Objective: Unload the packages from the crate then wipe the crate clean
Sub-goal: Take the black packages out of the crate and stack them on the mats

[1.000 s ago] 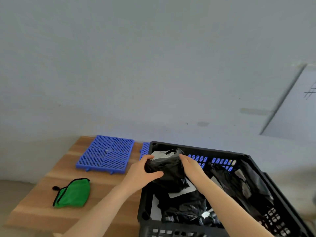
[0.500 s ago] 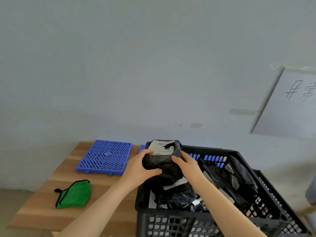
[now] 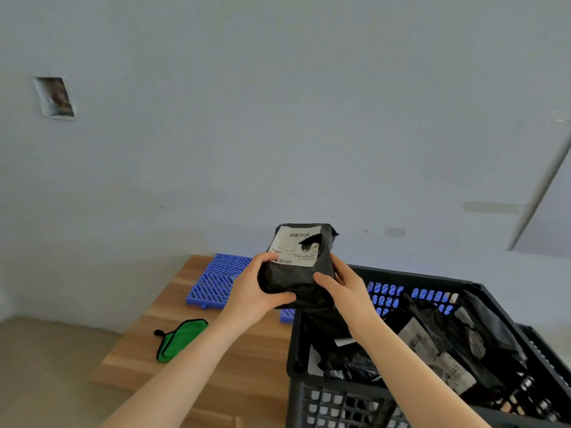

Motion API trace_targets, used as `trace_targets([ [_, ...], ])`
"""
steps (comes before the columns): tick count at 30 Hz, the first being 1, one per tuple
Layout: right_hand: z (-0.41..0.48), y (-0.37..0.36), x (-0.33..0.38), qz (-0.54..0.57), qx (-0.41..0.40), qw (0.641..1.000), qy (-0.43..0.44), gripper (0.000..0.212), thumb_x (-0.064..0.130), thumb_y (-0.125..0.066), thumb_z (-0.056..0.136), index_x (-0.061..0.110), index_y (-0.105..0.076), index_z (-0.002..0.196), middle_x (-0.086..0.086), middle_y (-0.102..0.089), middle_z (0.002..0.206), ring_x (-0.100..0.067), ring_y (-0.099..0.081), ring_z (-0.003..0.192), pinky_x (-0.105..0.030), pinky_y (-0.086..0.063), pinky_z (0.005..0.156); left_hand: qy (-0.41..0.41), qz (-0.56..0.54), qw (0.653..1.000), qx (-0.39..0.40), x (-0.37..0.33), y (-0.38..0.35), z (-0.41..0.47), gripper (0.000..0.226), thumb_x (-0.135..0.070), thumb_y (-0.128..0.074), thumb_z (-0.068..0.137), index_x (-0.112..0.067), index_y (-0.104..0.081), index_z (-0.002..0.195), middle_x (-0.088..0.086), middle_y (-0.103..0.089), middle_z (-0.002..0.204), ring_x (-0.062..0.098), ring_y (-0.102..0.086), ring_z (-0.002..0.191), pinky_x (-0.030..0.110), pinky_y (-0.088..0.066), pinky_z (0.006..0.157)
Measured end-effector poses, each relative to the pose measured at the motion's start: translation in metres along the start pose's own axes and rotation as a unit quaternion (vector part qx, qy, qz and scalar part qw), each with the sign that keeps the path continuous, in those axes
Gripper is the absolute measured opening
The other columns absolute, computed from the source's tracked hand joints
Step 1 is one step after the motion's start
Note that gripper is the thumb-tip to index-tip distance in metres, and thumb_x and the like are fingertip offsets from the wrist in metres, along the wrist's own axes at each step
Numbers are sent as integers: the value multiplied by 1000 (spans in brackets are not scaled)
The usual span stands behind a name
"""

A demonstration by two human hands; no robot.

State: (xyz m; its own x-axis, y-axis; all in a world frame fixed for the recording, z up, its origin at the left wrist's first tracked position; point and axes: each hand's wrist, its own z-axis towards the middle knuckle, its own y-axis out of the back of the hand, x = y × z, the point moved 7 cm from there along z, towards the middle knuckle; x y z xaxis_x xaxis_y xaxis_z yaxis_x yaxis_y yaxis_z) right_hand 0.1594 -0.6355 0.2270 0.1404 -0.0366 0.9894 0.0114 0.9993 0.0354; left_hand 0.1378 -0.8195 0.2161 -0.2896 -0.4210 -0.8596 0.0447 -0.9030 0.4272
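Green cloth (image 3: 180,339), blue mat (image 3: 213,282) on table (image 3: 247,359) left of crate (image 3: 340,400) and package (image 3: 296,279)

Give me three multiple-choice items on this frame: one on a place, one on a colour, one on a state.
1. Where does the green cloth lie?
A. On the wooden table, left of the crate.
B. Inside the crate.
C. Draped over the crate's rim.

2. What colour is the grid mat at the table's far side?
A. Red.
B. Blue.
C. White.

3. How is the black package held?
A. By the left hand alone.
B. By nothing; it lies in the crate.
C. By the left hand and right hand together.

Answers:
1 A: the cloth rests on bare wood beside the crate.
2 B: its lattice is plainly blue.
3 C: fingers of both hands curl round the package's sides.
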Motion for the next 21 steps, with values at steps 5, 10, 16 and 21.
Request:
trace_targets([
  [5, 25, -46, 0, -4, 22, 1000, -2, 38, 10, -59, 91, 43, -57, 109, 12, -68, 112, -5, -65, 102, -22, -53, 82, -8, 1, 1000, -30, 26, 41, 16, 77, -23, -90, 62, -34, -50, 127, -13, -56, 122, 10, -54, 114, 30, -53, 91],
  [10, 66, -110, -6, -3, 36, 999, -11, 42, 5, -56, 91, 38, -57, 116, 8, -67, 114, -9, -63, 105, -21, -54, 80, -25, 12, 998, -56, 62, 97, 42, 79, -22, -91, 60, -32, -51, 127, -12, -58, 118, 10, -56, 111, 27, -51, 90],
  [16, 116, -182, -30, 14, 39, 998, -41, 50, 0, -58, 87, 23, -55, 132, -5, -68, 115, -18, -66, 103, -28, -56, 79, -36, 23, 997, -68, 124, 158, 80, 79, -25, -90, 56, -40, -49, 121, -19, -52, 117, 5, -53, 109, 34, -51, 92],
  [21, 147, -220, -55, 8, 35, 998, -53, 50, 0, -59, 88, 24, -54, 132, -3, -66, 118, -18, -63, 108, -33, -56, 86, -26, 27, 998, -47, 169, 178, 109, 81, -28, -88, 55, -46, -45, 122, -15, -52, 119, 7, -53, 111, 36, -53, 91],
])
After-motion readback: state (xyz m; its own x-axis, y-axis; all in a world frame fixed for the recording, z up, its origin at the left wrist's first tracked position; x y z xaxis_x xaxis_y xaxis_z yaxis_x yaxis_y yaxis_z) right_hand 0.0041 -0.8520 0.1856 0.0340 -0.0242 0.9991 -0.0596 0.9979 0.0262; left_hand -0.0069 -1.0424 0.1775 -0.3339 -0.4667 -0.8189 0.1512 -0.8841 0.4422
